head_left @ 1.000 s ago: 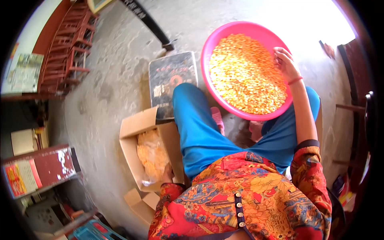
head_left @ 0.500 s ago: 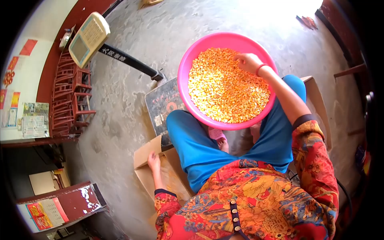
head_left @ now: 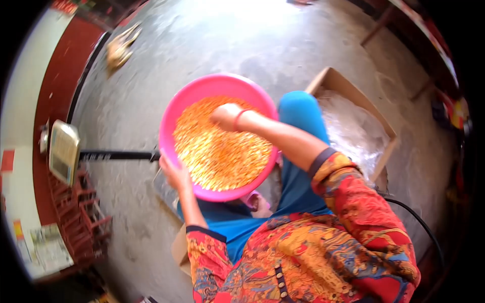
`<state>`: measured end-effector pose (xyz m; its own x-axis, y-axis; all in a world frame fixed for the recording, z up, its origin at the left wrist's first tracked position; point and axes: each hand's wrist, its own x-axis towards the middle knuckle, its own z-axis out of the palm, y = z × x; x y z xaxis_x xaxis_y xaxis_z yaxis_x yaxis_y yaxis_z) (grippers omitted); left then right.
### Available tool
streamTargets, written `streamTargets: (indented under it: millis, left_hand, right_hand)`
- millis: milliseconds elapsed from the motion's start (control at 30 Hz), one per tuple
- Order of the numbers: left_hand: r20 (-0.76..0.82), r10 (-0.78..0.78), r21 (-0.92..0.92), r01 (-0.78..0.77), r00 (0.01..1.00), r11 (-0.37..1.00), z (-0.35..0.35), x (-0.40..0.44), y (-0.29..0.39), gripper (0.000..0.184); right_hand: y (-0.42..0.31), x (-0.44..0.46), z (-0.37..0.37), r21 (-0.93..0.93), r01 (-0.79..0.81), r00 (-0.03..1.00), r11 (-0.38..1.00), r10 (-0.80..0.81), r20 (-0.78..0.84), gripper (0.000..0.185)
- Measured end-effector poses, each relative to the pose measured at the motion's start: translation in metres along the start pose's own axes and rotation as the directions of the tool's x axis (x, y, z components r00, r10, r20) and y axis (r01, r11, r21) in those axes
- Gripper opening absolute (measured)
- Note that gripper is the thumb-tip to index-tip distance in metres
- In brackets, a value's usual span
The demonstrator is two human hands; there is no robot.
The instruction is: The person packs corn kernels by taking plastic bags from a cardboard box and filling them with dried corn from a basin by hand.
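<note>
A pink plastic basin [head_left: 174, 101] full of yellow-orange corn kernels [head_left: 222, 161] rests at my knees. My left hand [head_left: 177, 174] grips its lower left rim, with the thumb side against the outer wall. Over the corn, near the middle of the basin, is my right hand [head_left: 226, 116], wearing a red band at the wrist. Its fingers point down at the kernels and are smeared by motion, so what they hold, if anything, does not show.
A floor scale with a display head [head_left: 64, 152] on a black post [head_left: 118, 155] stands left. An open cardboard box [head_left: 371, 108] with clear plastic inside is on the right. Stacked wooden chairs [head_left: 81, 207] line the left wall. A black cable [head_left: 417, 217] curves at the right.
My left hand has left the cardboard box and taken hold of the basin's rim. My right hand has moved from the corn's upper right edge toward its middle. The view has turned.
</note>
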<state>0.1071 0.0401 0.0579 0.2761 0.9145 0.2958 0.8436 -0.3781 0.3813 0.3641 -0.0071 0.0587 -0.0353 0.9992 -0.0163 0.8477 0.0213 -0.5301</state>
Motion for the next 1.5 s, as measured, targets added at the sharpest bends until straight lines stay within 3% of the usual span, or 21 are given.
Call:
streamTargets:
  millis: [133,267,400,467,533,600,633,667,700,767,800,833,867,967,1067,1133,1233,1300,1333,1433,1500]
  left_hand:
    - [-0.010,0.028,-0.126,-0.029,1.000,0.992,-0.004,-0.003,-0.005,0.062]
    - [-0.027,0.024,-0.123,-0.028,0.999,0.992,0.001,-0.002,-0.006,0.065]
    - [-0.021,0.003,-0.124,-0.006,1.000,0.992,-0.005,-0.004,0.000,0.065]
    - [0.005,-0.006,-0.122,0.007,1.000,0.992,-0.004,-0.002,-0.003,0.065]
    - [-0.007,0.016,-0.118,-0.017,1.000,0.993,-0.003,-0.001,-0.005,0.065]
    - [-0.018,0.039,-0.117,-0.041,0.999,0.992,-0.002,-0.002,-0.008,0.065]
    - [-0.018,0.037,-0.108,-0.039,0.999,0.993,-0.001,-0.002,-0.008,0.065]
    - [-0.018,0.038,-0.100,-0.039,0.999,0.994,0.000,-0.001,-0.008,0.065]
    - [-0.016,0.042,-0.099,-0.044,0.999,0.994,0.000,-0.001,-0.006,0.065]
    - [-0.015,0.022,-0.093,-0.024,1.000,0.995,-0.002,-0.001,-0.002,0.065]
    - [-0.013,0.028,-0.086,-0.029,1.000,0.996,-0.002,-0.002,-0.002,0.065]
    - [-0.016,0.031,-0.075,-0.032,0.999,0.997,-0.001,-0.002,-0.002,0.066]
    - [-0.020,0.035,-0.065,-0.036,0.999,0.997,-0.001,-0.002,-0.002,0.066]
    - [-0.006,0.014,-0.034,-0.014,1.000,0.999,-0.005,-0.003,0.005,0.067]
    - [-0.005,0.030,-0.019,-0.030,1.000,0.999,-0.004,-0.004,0.004,0.068]
    - [0.001,0.028,-0.011,-0.028,1.000,1.000,-0.005,-0.004,0.005,0.068]
    - [0.004,0.026,-0.006,-0.026,1.000,1.000,-0.004,-0.003,0.003,0.068]
    - [0.005,0.028,-0.003,-0.028,1.000,1.000,-0.005,-0.005,0.005,0.069]
    - [0.013,0.011,-0.029,-0.010,1.000,1.000,-0.007,-0.006,0.010,0.069]
    - [0.019,0.003,-0.048,-0.002,1.000,0.999,-0.007,-0.005,0.011,0.069]
    - [0.019,0.010,-0.044,-0.009,1.000,0.999,-0.006,-0.006,0.009,0.070]
  right_hand:
    - [-0.020,-0.008,-0.035,0.067,0.085,0.988,0.994,-0.076,-0.132,0.015]
    - [0.003,-0.031,-0.087,0.247,0.324,0.870,0.913,-0.185,-0.457,0.011]
    - [0.061,-0.065,-0.128,0.516,0.362,0.721,0.776,0.118,-0.683,0.016]
    - [0.089,-0.106,-0.141,0.682,0.239,0.671,0.691,0.390,-0.630,0.018]
    - [0.141,-0.141,-0.125,0.681,0.148,0.522,0.718,0.527,-0.670,0.017]
    - [0.186,-0.181,-0.096,0.800,0.024,0.403,0.599,0.727,-0.556,0.015]
    - [0.226,-0.205,-0.066,0.836,-0.032,0.392,0.548,0.776,-0.494,0.015]
    - [0.259,-0.234,-0.034,0.922,-0.079,0.411,0.380,0.855,-0.317,0.015]
    - [0.276,-0.251,-0.001,0.888,-0.306,0.230,0.343,0.932,-0.281,0.014]
    - [0.334,-0.308,0.092,0.617,-0.732,0.250,0.289,0.956,-0.152,0.019]
    - [0.339,-0.329,0.124,0.449,-0.858,0.257,0.248,0.965,-0.042,0.021]
    - [0.329,-0.341,0.142,0.242,-0.911,0.342,0.333,0.940,-0.007,0.022]
    - [0.316,-0.350,0.157,0.027,-0.910,0.416,0.415,0.908,0.046,0.022]
    - [0.248,-0.333,0.137,0.169,-0.945,0.293,0.278,0.954,0.068,0.023]
    - [0.233,-0.317,0.130,0.241,-0.915,0.314,0.324,0.946,-0.080,0.020]
    - [0.230,-0.314,0.122,0.262,-0.914,0.299,0.310,0.951,-0.083,0.020]
    - [0.242,-0.311,0.125,0.112,-0.920,0.368,0.377,0.925,-0.089,0.026]
    - [0.281,-0.316,0.160,0.072,-0.954,0.297,0.291,0.951,0.092,0.031]
    - [0.299,-0.321,0.177,0.071,-0.953,0.299,0.293,0.949,0.095,0.031]
    - [0.313,-0.325,0.184,-0.053,-0.951,0.272,0.304,0.906,0.323,0.038]
    - [0.274,-0.320,0.130,-0.291,-0.776,0.353,0.560,0.767,0.536,0.035]
